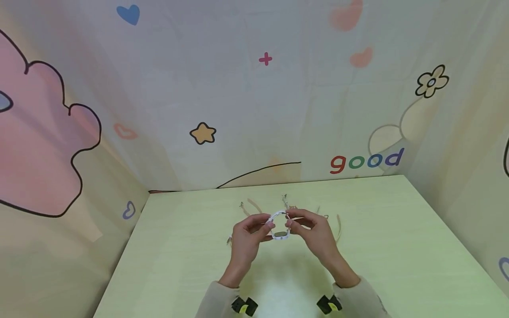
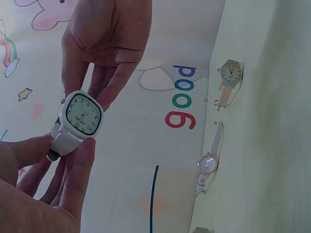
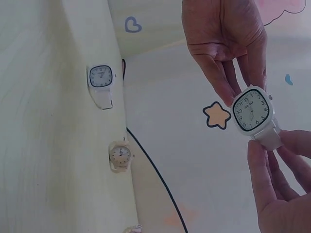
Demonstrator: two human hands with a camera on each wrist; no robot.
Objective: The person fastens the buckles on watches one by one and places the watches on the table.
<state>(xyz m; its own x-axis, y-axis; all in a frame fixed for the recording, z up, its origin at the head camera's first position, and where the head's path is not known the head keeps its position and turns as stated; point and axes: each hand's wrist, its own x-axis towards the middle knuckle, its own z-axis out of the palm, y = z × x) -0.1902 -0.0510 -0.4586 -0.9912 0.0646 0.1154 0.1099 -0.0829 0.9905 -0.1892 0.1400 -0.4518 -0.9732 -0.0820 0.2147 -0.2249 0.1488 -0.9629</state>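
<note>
Both hands hold a white wristwatch (image 1: 280,236) up in front of the person, its strap bent into a loop in the head view. It has a rounded-square case with a black-rimmed dial (image 2: 82,114). My left hand (image 1: 247,238) pinches one strap end between thumb and fingers, seen at the lower left of the left wrist view. The other strap end (image 3: 267,138) is pinched by my right hand (image 1: 317,232), at the lower right of the right wrist view. Fingertips of both hands sit close to the case.
More watches stand in a row on the pale table (image 1: 159,265) beyond the hands: one with a peach strap (image 2: 230,74), one with a rose-gold case (image 2: 208,164), a white square one (image 3: 101,76) and a beige one (image 3: 120,155). A printed curtain (image 1: 238,88) hangs behind the table.
</note>
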